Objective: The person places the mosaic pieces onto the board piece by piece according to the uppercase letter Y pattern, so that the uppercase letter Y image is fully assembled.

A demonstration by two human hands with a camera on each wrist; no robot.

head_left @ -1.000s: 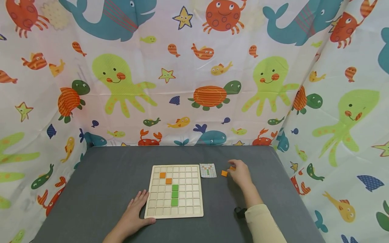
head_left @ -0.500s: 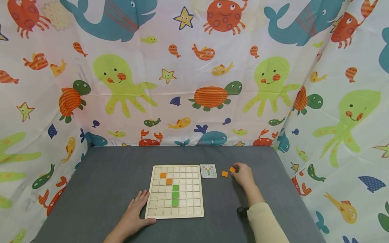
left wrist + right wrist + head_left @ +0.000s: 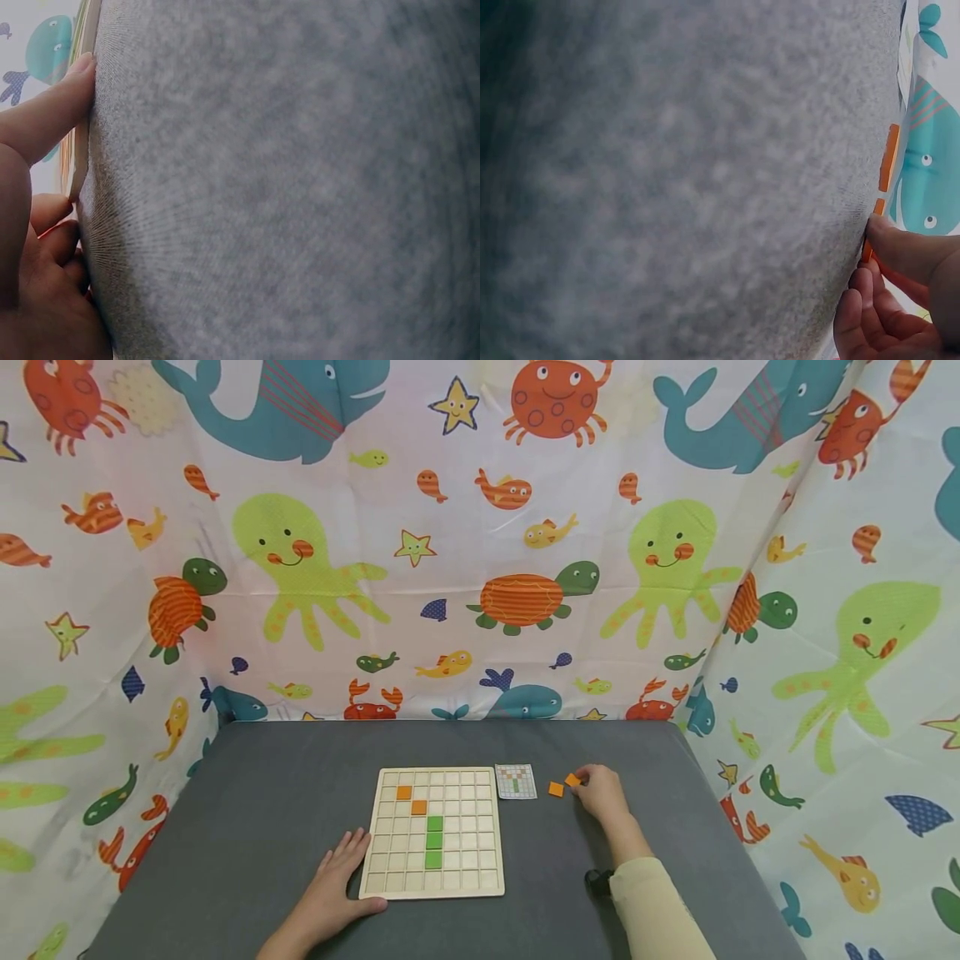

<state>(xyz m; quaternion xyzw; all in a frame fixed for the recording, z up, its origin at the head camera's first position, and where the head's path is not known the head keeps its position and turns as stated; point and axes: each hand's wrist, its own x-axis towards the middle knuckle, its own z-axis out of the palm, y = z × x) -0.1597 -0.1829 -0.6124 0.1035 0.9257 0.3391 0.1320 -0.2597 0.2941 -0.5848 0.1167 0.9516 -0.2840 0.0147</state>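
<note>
A light wooden grid board (image 3: 469,842) lies on the grey table, with two orange tiles in a diagonal and a column of green tiles (image 3: 434,841) set in its cells. At its near left corner rests my left hand (image 3: 330,885), spread, the thumb on the front edge and the fingers along the left side. My right hand (image 3: 602,795), right of the board, pinches an orange square tile (image 3: 572,780) between thumb and fingers, low over the tabletop. Another loose orange tile (image 3: 556,789) lies just left of it; in the right wrist view that tile (image 3: 889,157) sits beyond the thumb.
A small pattern card (image 3: 516,782) with a printed grid lies by the board's far right corner. A dark strapped object (image 3: 598,883) is at the right wrist. White fabric (image 3: 480,552) with sea animals surrounds the table (image 3: 300,793) at back and sides.
The right hand has shifted slightly right and pulled its orange tile a little away from the other loose one, then stayed nearly still. The left hand keeps its place on the board.
</note>
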